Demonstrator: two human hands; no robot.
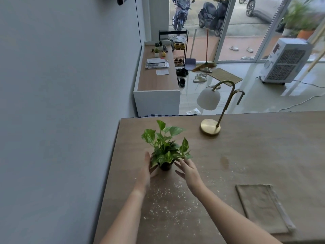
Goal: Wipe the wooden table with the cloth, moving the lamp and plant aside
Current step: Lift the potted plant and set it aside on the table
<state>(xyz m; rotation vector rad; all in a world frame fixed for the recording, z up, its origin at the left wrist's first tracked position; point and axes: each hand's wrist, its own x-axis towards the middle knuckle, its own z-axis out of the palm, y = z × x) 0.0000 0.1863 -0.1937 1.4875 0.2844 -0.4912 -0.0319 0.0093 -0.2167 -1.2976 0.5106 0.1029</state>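
Wooden table (263, 148) fills the lower right of the frame, its left edge running along a grey wall (61, 103). Plant (165, 147), a small leafy one in a dark pot (165, 166), stands upright on the table left of centre. Left hand (146, 170) is at the pot's left side, fingers straight and pointing up the frame; right hand (189, 170) is at the pot's right side, fingers straight and spread, tips under the lowest leaves. Both hands are open and grip nothing; whether either one actually touches the pot cannot be told from this view. Lamp (218, 110) stands upright above and to the right of the plant, well apart from it, its round brass base (210, 126) on the table near the far edge and its white shade (208, 100) hanging past that edge. Cloth (262, 206), folded flat and greyish-brown, lies at the lower right of the frame, apart from both hands. Pale crumbs (168, 201) are scattered over the tabletop below the plant and between the forearms (thickest at lower centre), and a darker smear (224, 162) marks the wood right of the plant. Beyond the table, a low cabinet (156, 80) stands against the wall at upper centre and a white air cooler (284, 62) at upper right.
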